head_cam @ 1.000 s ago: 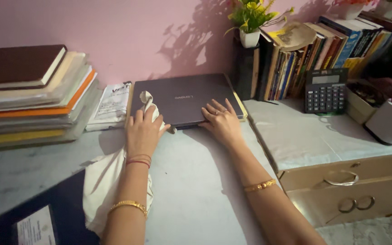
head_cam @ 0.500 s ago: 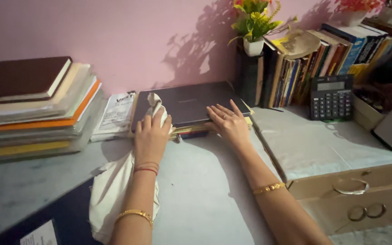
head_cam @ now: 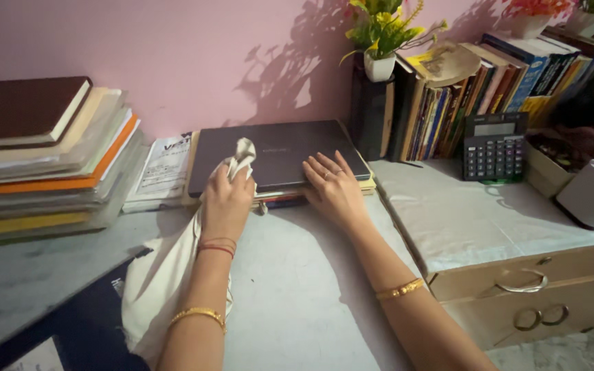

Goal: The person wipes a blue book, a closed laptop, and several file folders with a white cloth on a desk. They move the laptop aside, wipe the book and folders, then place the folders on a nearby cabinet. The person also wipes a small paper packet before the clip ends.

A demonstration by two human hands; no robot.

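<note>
Both hands are sliding back slightly. Left hand (head_cam: 226, 199) is clutching a cream cloth (head_cam: 166, 275) against the closed laptop (head_cam: 276, 154); right hand (head_cam: 335, 189) is lying flat, released. Books (head_cam: 462, 89) and a calculator (head_cam: 493, 145) are crowding the right side.

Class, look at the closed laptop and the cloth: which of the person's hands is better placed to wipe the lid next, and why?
Probably the left hand: it grips the white cloth at the laptop lid's near edge. The right hand lies flat, steadying it.

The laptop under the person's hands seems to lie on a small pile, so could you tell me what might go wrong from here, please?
1. The closed laptop lies on a few thin books or papers, so pressure from the left hand and right hand could make it slide.
2. The long cloth trails off the desk edge and might snag.
3. The small plant pot stands on the books just behind the laptop, where a knock could tip it.
</note>
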